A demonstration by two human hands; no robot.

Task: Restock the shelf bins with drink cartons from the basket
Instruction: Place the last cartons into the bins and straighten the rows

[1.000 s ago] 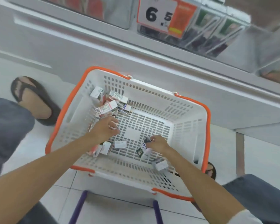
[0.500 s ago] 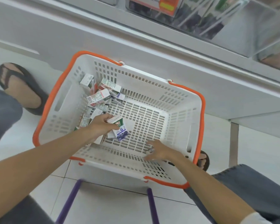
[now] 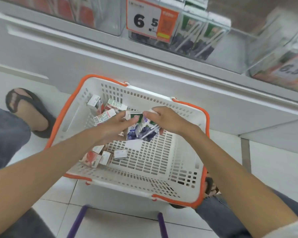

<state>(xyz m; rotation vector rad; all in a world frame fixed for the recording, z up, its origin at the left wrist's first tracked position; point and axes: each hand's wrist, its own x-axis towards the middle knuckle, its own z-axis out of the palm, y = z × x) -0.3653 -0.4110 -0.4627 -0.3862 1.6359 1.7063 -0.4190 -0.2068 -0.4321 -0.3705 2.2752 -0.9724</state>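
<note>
A white basket with an orange rim (image 3: 187,162) stands on the floor below the shelf. Above its middle my left hand (image 3: 113,129) holds one blueberry drink carton (image 3: 133,125), and my right hand (image 3: 163,120) grips a second blueberry carton (image 3: 145,131) right beside it; the two cartons touch. Several red and white cartons (image 3: 103,115) lie in the basket's far left corner, and a few more (image 3: 100,157) lie near its front left. A clear shelf bin (image 3: 194,36) holding blueberry cartons sits above, behind a price tag reading 6.5 (image 3: 150,23).
Clear bins with red cartons stand at the upper left (image 3: 86,12) and far right (image 3: 286,71). My sandalled foot (image 3: 29,110) is left of the basket, my knees flank it. Two purple bars (image 3: 162,224) cross the tiled floor in front.
Both hands have risen from the basket floor, each with a blueberry carton, and come together above the middle. The view has tilted up towards the shelf.
</note>
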